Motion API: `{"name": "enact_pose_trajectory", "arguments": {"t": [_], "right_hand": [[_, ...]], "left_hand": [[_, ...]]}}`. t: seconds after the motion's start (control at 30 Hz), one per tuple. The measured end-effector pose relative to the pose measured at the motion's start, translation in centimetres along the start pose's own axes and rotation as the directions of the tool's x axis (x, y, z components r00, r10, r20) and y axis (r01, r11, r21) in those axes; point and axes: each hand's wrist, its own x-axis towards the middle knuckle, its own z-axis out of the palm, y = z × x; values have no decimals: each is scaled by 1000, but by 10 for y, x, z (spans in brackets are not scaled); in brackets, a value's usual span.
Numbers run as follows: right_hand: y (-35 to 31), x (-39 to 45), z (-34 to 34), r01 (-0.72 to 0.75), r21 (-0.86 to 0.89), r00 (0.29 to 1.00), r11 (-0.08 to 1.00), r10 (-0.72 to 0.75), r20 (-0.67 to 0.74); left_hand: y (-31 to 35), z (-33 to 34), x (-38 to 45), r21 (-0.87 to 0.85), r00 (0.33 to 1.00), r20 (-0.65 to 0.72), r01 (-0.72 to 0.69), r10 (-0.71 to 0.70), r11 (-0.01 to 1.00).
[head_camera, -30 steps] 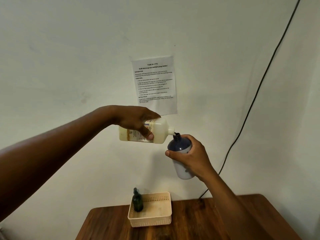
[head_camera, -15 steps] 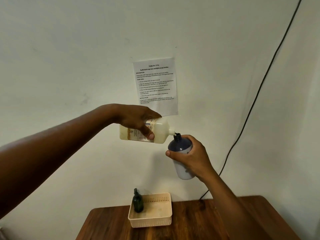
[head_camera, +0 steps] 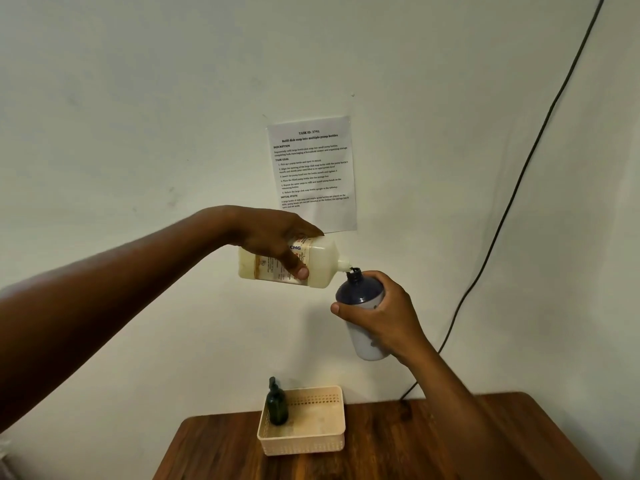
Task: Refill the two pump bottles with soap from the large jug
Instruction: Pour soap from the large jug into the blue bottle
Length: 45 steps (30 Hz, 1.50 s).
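1. Right hand (head_camera: 384, 317): grip wrapped round the blue bottle (head_camera: 363, 306), held upright in mid-air above the counter (head_camera: 415, 445).
2. Left hand (head_camera: 273, 240): grip clamped on the jug (head_camera: 318, 261), tipped sideways, spout at the bottle's mouth.
3. Risk: narrow mouth, both unsupported; a wobble or an overtipped jug would likely spill soap.
4. Green bottle (head_camera: 276, 407) stands in the basket (head_camera: 304, 441).

The jug (head_camera: 313, 263) looks like smooth, cloudy plastic with a slight sheen and a printed paper label. Beside its spout, the bottle (head_camera: 363, 306) is matt plastic, dark blue on top and pale below. The surface (head_camera: 433, 445) is brown wood with visible grain and a dull polish. On it, the basket (head_camera: 304, 441) is cream plastic with perforated walls, holding a glossy dark green pump bottle (head_camera: 276, 405). The sheet (head_camera: 313, 171) on the matt painted wall (head_camera: 138, 98) is plain paper.
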Motion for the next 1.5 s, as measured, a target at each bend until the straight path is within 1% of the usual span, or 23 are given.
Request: {"name": "enact_pose_trajectory", "arguments": {"t": [0.47,1.03,1.5], "right_hand": [[1,-2,3,3,-7,1000,1000,-3,2],[2,-2,4,9,-7,1000,1000,-9,5],[-1,-4,4,17,-6,1000,1000,-17,11]], "left_hand": [[-3,-2,1,-7,1000,19,18,-18,1000],[2,-5,1,35,999,34,22,-23,999],[1,-9,-1,45,999,48,-2,0,999]]}}
